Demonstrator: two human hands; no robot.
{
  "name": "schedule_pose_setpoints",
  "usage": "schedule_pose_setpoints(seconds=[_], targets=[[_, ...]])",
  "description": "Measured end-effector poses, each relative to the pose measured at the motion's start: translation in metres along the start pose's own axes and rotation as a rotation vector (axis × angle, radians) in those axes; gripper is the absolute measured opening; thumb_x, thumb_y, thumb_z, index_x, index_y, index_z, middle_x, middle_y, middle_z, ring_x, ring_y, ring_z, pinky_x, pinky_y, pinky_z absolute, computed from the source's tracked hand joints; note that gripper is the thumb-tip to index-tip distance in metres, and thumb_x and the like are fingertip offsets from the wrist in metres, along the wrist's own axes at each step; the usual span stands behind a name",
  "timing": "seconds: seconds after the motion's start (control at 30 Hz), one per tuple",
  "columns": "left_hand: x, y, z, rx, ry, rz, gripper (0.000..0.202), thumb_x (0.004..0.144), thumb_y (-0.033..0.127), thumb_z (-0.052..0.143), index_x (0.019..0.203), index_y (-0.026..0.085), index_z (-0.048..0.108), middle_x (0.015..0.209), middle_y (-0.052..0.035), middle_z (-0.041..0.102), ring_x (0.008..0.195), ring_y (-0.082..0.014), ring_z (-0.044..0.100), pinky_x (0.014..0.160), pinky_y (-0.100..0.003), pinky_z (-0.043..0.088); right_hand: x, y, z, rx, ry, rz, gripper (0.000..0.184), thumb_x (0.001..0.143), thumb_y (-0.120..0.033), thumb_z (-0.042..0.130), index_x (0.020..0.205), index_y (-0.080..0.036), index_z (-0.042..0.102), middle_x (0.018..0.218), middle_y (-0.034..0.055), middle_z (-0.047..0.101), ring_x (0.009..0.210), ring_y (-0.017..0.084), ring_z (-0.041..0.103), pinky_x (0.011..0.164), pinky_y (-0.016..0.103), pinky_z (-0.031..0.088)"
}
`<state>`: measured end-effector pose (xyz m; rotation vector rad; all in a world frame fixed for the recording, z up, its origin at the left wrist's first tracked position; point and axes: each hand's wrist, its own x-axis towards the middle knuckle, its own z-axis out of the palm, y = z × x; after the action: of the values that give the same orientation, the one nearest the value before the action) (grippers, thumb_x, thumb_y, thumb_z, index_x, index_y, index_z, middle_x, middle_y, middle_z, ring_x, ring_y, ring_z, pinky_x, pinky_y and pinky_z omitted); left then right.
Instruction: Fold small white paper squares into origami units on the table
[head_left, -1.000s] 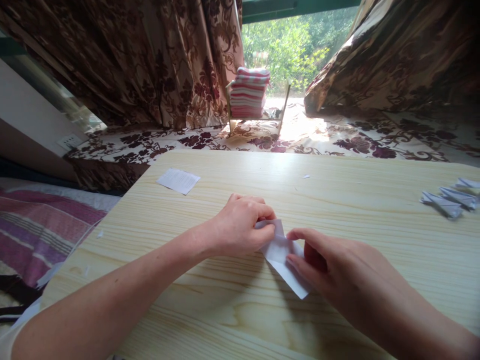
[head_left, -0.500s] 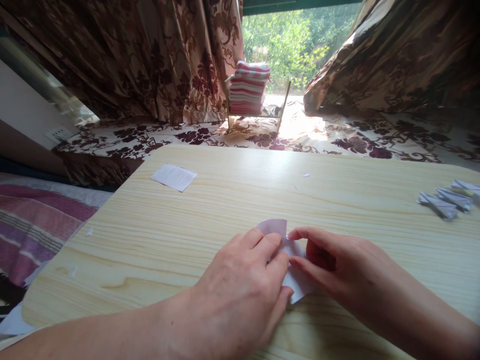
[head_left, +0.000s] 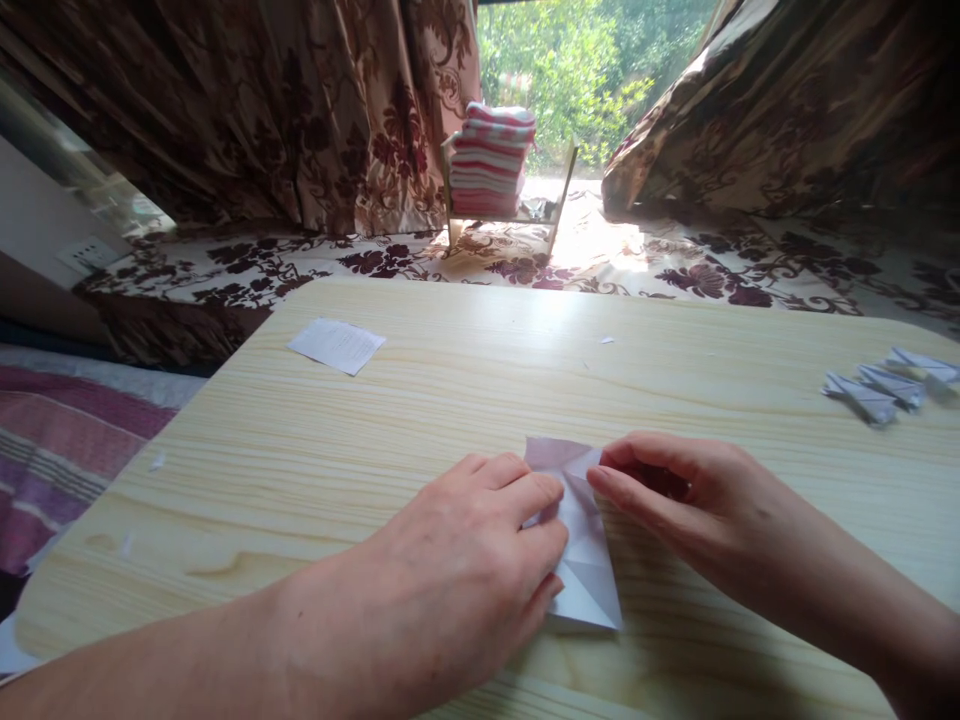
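A small white sheet of paper (head_left: 587, 540) with crease lines lies on the wooden table near its front middle. My left hand (head_left: 457, 560) rests over the paper's left side, its fingers pressing the sheet down and hiding that edge. At the upper right corner, my right hand (head_left: 667, 490) pinches the paper between thumb and forefinger. The far part of the sheet rises a little from the tabletop.
Several folded paper pieces (head_left: 862, 397) lie at the table's right. A flat printed paper (head_left: 337, 345) is at the far left, with small scraps (head_left: 157, 460) near the left edge. Striped towels (head_left: 491, 160) sit stacked on a small rack on the windowsill.
The paper has been opened out and more of its creased face shows. My right hand has shifted slightly up to its upper right corner. The view has tilted a little.
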<state>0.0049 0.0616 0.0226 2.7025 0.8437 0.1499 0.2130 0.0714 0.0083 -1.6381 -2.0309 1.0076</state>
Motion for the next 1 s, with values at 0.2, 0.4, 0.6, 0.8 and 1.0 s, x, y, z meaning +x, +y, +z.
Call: schedule_pose_setpoints(seconds=[0.2, 0.4, 0.6, 0.8, 1.0], targets=[[-0.001, 0.0, 0.003, 0.024, -0.018, -0.008, 0.021, 0.092, 0.024, 0.044, 0.104, 0.016, 0.059, 0.109, -0.0055, 0.058, 0.103, -0.023, 0.05, 0.093, -0.041, 0.044, 0.001, 0.0, 0.003, -0.008, 0.012, -0.016, 0.032, 0.086, -0.043, 0.048, 0.066, -0.021, 0.06, 0.06, 0.0005, 0.059, 0.056, 0.014, 0.05, 0.05, 0.027, 0.036], [-0.003, 0.002, 0.004, 0.058, 0.005, -0.018, 0.025, 0.091, 0.024, 0.046, 0.11, 0.015, 0.057, 0.113, -0.007, 0.057, 0.105, -0.0242, 0.049, 0.093, -0.043, 0.044, -0.001, 0.002, 0.003, -0.001, -0.011, -0.014, 0.031, 0.086, -0.041, 0.047, 0.066, -0.021, 0.059, 0.061, 0.0007, 0.059, 0.057, 0.015, 0.051, 0.05, 0.028, 0.036], [-0.002, 0.002, 0.004, 0.051, 0.048, -0.028, 0.023, 0.09, 0.023, 0.047, 0.109, 0.013, 0.057, 0.109, -0.0077, 0.058, 0.101, -0.0242, 0.05, 0.091, -0.042, 0.046, -0.001, -0.002, 0.005, -0.024, -0.009, -0.048, 0.031, 0.085, -0.037, 0.047, 0.061, -0.021, 0.056, 0.059, 0.0005, 0.057, 0.056, 0.015, 0.051, 0.05, 0.028, 0.036], [0.0, 0.001, 0.005, 0.023, 0.062, -0.049, 0.025, 0.09, 0.02, 0.048, 0.112, 0.013, 0.057, 0.11, -0.008, 0.057, 0.102, -0.024, 0.049, 0.092, -0.042, 0.046, 0.0, 0.0, 0.007, -0.06, -0.012, -0.094, 0.03, 0.085, -0.033, 0.048, 0.059, -0.02, 0.054, 0.06, 0.0013, 0.056, 0.056, 0.015, 0.051, 0.05, 0.027, 0.037], [0.003, -0.002, 0.011, 0.005, 0.129, -0.071, 0.036, 0.089, 0.014, 0.048, 0.124, 0.008, 0.052, 0.111, -0.0096, 0.058, 0.1, -0.023, 0.05, 0.093, -0.039, 0.046, 0.0, 0.001, 0.007, -0.065, -0.006, -0.128, 0.022, 0.085, -0.027, 0.051, 0.067, -0.02, 0.061, 0.067, 0.0026, 0.061, 0.059, 0.015, 0.053, 0.053, 0.027, 0.039]])
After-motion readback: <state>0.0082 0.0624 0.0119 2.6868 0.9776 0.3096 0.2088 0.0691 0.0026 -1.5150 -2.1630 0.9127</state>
